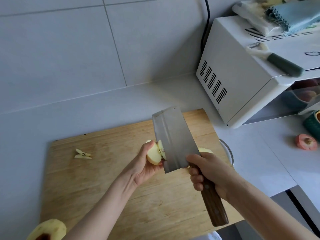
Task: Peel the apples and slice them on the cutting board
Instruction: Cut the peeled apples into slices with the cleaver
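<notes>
My left hand (pixel 144 168) holds a peeled apple wedge (pixel 154 153) above the wooden cutting board (pixel 107 184), its core side facing the blade. My right hand (pixel 210 172) grips the wooden handle of a wide cleaver (pixel 173 139), whose edge is set into the wedge at the core. Another pale apple piece (pixel 206 150) shows just behind my right hand. A cut-out bit of core (pixel 82 154) lies on the board's left part. A whole peeled apple (pixel 49 230) sits at the bottom left corner.
A white microwave (pixel 242 78) stands at the back right with a green-handled peeler (pixel 277 60) and a blue cloth (pixel 290 16) on top. A red apple end piece (pixel 305 142) lies on the counter at right, near a green bowl (pixel 313 124). A glass rim (pixel 227 151) shows beside the board.
</notes>
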Available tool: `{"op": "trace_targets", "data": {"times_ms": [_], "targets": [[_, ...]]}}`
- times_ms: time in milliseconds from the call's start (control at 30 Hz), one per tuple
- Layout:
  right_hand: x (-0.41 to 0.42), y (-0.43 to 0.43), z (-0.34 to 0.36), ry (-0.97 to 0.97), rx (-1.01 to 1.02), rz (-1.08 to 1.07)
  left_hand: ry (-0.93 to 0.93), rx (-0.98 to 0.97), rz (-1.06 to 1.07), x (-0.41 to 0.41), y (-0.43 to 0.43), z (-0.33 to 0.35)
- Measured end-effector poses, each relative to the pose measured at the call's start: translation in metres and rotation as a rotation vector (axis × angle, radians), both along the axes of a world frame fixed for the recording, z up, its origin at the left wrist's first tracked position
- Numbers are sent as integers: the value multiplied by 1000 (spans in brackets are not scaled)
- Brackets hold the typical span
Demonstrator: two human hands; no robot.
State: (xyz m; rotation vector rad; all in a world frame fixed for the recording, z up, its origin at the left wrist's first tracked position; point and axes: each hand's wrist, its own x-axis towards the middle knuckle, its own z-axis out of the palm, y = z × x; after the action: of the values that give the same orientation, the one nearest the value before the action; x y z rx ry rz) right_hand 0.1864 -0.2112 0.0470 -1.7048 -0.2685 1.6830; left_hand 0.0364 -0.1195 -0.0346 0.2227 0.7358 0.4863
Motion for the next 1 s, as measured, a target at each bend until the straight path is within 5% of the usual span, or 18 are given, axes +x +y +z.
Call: {"op": "trace_targets", "data": {"times_ms": [467, 700, 1000], "targets": [[39, 18, 27, -267, 214, -40, -183, -8, 152, -38, 38, -14], [-12, -9, -16, -1155, 644, 394, -412, 284, 41, -17, 33, -24], [-21, -25, -42, -1493, 808, 584, -325, 272, 107, -12, 32, -34]]}}
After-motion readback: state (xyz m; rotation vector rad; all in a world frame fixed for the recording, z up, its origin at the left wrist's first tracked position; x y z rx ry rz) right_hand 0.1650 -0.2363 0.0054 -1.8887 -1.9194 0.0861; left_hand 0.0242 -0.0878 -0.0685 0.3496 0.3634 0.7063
